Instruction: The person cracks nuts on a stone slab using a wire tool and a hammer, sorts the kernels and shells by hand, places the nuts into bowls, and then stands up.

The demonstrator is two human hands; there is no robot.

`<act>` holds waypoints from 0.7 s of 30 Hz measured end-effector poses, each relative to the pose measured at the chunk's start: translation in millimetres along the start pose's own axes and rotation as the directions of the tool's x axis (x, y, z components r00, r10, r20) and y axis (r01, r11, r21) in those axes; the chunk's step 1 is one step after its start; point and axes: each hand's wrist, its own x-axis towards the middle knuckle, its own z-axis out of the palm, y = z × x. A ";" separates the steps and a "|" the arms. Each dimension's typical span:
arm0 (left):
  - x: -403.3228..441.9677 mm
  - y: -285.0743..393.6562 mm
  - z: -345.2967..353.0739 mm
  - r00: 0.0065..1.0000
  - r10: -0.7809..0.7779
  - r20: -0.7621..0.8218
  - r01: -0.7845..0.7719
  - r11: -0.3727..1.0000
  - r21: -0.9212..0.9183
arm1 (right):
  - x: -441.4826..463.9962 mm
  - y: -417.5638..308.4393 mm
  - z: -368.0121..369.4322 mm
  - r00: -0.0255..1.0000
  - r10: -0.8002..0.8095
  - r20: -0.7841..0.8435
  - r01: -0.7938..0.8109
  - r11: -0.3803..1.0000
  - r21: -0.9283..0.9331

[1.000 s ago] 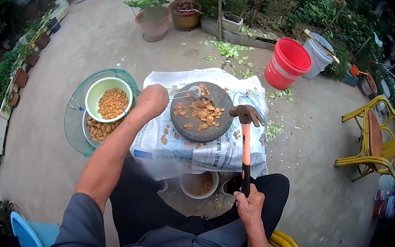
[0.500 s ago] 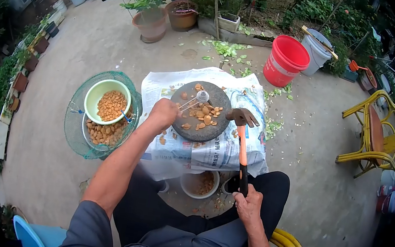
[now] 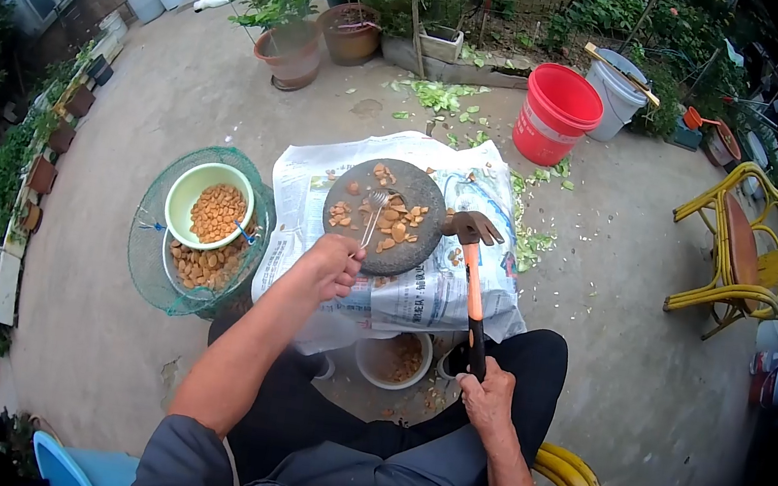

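My left hand (image 3: pixel 329 266) is closed on the thin wire handle of a small whisk (image 3: pixel 377 204) with a coiled head. Its head is over a round grey stone slab (image 3: pixel 342 187), among broken brown shells and pits (image 3: pixel 399 217). In my right hand (image 3: pixel 490 396) is the black grip of a claw hammer (image 3: pixel 474 295); its metal head hangs just past the slab's right edge. Newspaper (image 3: pixel 304 176) lies beneath the slab. To the left, a pale green bowl (image 3: pixel 178 199) of orange-brown kernels sits over a container of brown pits (image 3: pixel 207 267), inside a green net basket (image 3: pixel 143 258).
A white basin (image 3: pixel 368 364) with brown pieces stands between my feet. Beyond the newspaper are a red bucket (image 3: pixel 546 131), a grey-white bucket (image 3: pixel 617 106) and potted plants (image 3: pixel 291 55). A yellow cane chair (image 3: pixel 729 266) stands at right. Green scraps (image 3: pixel 439 96) litter the concrete.
My left hand has drawn back toward me and down, bringing the whisk upright over the slab. Some brown pieces on the slab have shifted. My right hand keeps the hammer in about the same place.
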 end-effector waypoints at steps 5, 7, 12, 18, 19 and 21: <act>9.5 -6.7 28.1 0.993 -0.059 0.101 0.069 0.993 -0.098 | -3.5 11.0 1.7 1.000 -0.012 -0.011 0.012 0.999 -0.047; 13.3 -4.3 36.1 0.987 -0.043 0.156 0.060 0.993 -0.105 | -5.4 10.4 -0.4 1.000 -0.010 0.002 0.010 0.999 -0.033; 26.2 -2.2 52.0 0.971 -0.038 0.238 0.071 0.989 -0.129 | -4.6 -0.7 -7.1 1.000 0.011 -0.004 -0.011 1.000 -0.028; 15.5 -6.2 65.3 0.996 0.044 0.075 -0.027 0.977 -0.211 | -4.7 -5.6 -10.8 0.993 0.114 -0.018 -0.113 0.993 0.043; 17.2 -7.7 65.1 0.998 0.024 0.059 -0.008 0.966 -0.259 | -4.3 -4.0 -11.1 0.994 0.109 -0.011 -0.109 0.993 0.042; 26.5 -12.5 65.5 0.999 -0.020 0.031 0.030 0.935 -0.353 | -4.1 -3.7 -10.5 0.993 0.119 -0.001 -0.119 0.992 0.048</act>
